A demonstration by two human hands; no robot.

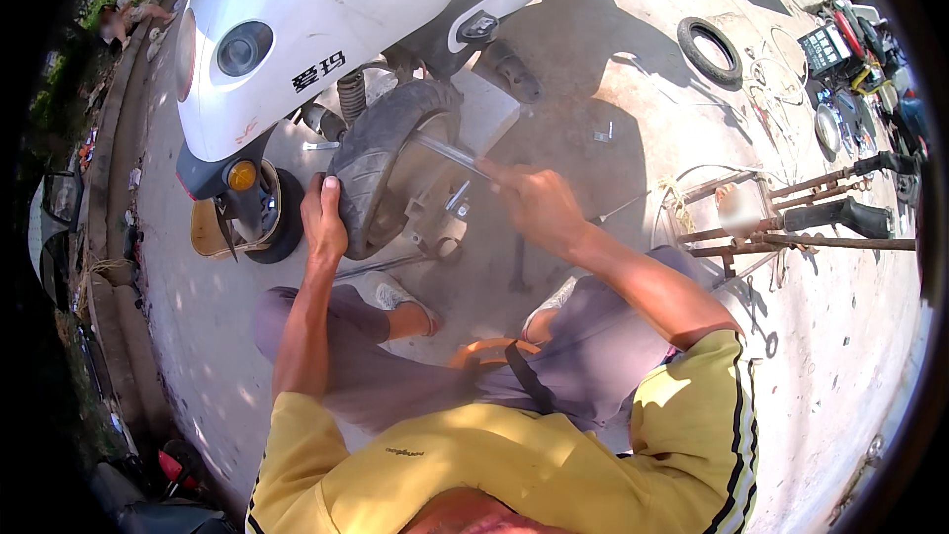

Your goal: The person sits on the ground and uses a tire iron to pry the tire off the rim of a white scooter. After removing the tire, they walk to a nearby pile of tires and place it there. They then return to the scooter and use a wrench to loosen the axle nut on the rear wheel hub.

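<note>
My left hand (324,222) grips the side of a black scooter tyre (368,153) on a wheel under a white scooter body (287,0). My right hand (539,210) is closed round a long silver metal bar (445,146), whose far end meets the tyre's upper right edge and wheel rim. A coiled shock spring (351,96) shows behind the tyre. Small silver metal pieces (457,196) are just below the bar, and a thin dark rod (381,266) lies on the ground by my feet.
A loose tyre (710,49) lies at upper right near tools and battery boxes (825,51). Rusty metal frame parts (830,242) lie at right. A bin-like container (208,229) stands left of the wheel. A curb (124,168) runs along the left, with another person (133,18) beyond.
</note>
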